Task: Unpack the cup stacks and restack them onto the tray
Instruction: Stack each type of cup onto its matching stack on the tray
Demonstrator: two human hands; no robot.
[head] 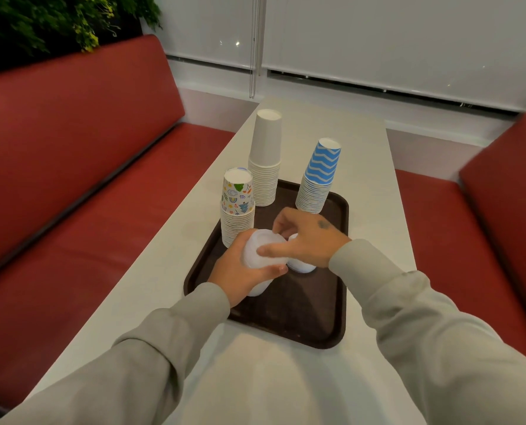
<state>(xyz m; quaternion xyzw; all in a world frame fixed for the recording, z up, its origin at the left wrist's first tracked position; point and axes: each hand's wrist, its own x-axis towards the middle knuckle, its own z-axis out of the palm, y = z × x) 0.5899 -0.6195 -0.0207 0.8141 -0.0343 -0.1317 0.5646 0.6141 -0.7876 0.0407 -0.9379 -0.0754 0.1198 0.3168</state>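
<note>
On the tray (316,326), three stacks stand upside down and look finished: a white stack (266,167) at the far edge, a blue stack (318,182) at the far right, and a patterned stack (237,210) by the left rim. The tray lies on the surface (372,167) between red benches.

Both hands are busy with a fourth lot of pale plastic cups. The left hand (240,271) is curled round a pale stack (260,253), holding it tilted above the tray's middle. The right hand (310,240) pinches that stack's upper end with thumb and fingers, seemingly working one cup free. Just beside it, under the right hand, a short pile (301,265) of the same cups stands on the tray.

By my reading the task is well past halfway. What remains is moving the held cups onto the short pile. How many cups the left hand holds I cannot tell.
</note>
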